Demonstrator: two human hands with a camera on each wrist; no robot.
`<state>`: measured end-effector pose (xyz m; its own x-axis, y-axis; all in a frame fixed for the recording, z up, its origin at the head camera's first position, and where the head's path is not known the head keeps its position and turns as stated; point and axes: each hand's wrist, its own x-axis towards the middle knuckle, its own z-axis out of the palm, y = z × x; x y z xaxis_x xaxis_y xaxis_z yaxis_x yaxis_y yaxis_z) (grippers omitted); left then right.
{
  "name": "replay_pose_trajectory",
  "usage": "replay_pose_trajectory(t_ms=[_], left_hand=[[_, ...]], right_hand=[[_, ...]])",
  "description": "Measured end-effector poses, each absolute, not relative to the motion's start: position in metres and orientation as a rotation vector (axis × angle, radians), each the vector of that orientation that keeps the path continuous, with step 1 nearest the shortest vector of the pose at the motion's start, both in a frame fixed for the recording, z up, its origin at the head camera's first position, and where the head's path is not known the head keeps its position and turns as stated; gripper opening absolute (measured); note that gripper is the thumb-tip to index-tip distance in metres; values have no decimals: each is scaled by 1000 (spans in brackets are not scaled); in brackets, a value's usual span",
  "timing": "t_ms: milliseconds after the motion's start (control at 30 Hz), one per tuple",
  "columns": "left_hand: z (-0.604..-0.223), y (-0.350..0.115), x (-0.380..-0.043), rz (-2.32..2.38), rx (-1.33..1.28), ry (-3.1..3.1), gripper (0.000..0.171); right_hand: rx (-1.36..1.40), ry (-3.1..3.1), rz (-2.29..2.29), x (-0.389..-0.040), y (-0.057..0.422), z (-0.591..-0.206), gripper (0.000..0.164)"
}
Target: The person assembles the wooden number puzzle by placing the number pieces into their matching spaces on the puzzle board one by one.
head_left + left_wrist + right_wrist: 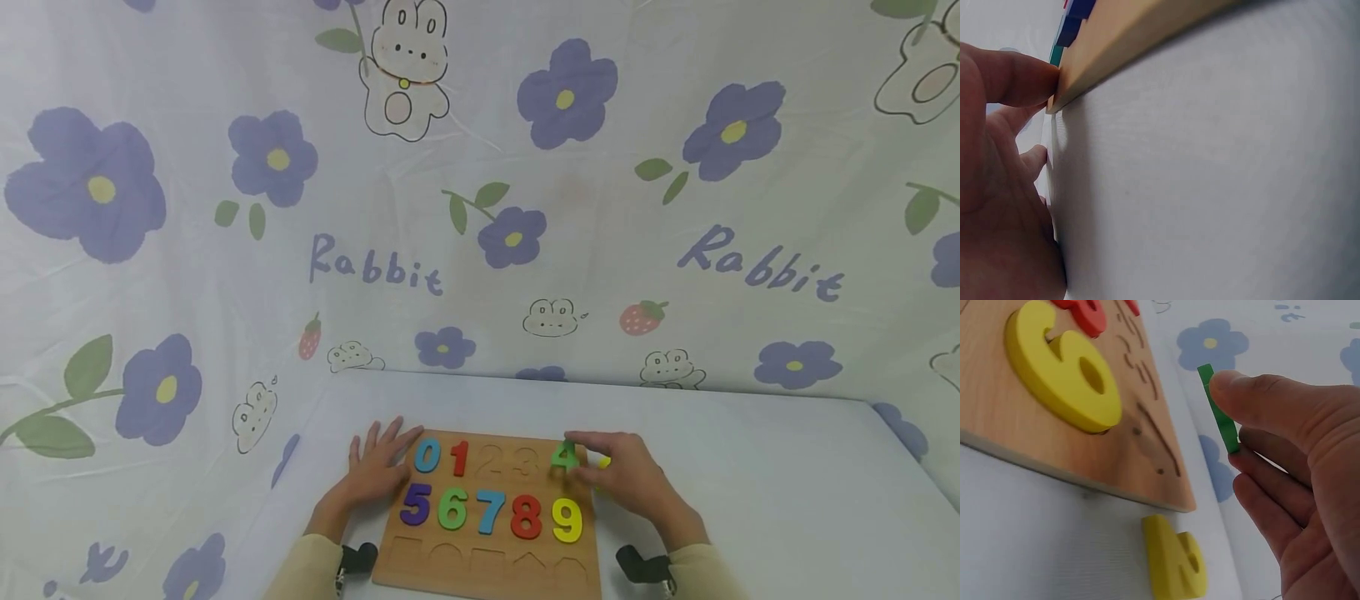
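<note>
A wooden number board [468, 540] lies on the white table between the hands. My left hand [375, 475] rests at its upper left corner, fingers spread, the thumb [1022, 78] touching the board's side edge. With my right hand [630, 475] I pinch a green number 4 [564, 457] between thumb and fingers. In the right wrist view the 4 [1219, 409] is held on edge, apart from the board, beyond its empty recess [1154, 444]. The yellow 9 [1054, 369] sits in the board nearby. A yellow piece [1169, 562] lies on the table beside the board's right edge.
The blue 0 [427, 468], red 1 [460, 460], purple 5 [415, 506], green 6, blue 7 and red 8 [527, 533] also sit on the board. Recesses for 2 and 3 and a bottom row of shape recesses hold nothing. A patterned curtain [480, 167] hangs behind the table.
</note>
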<state>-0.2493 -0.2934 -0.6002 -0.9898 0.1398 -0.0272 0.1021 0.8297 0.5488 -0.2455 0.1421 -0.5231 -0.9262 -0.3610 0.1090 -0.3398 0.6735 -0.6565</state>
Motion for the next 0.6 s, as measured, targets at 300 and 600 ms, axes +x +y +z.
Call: replay_pose_trajectory(t_ms=[300, 600], left_hand=[[-597, -293, -247, 900, 195, 2933, 71], [-595, -293, -247, 904, 190, 2921, 71]], right_hand=[[-536, 2818, -1109, -246, 140, -536, 51], [-466, 2791, -1088, -246, 139, -544, 53]])
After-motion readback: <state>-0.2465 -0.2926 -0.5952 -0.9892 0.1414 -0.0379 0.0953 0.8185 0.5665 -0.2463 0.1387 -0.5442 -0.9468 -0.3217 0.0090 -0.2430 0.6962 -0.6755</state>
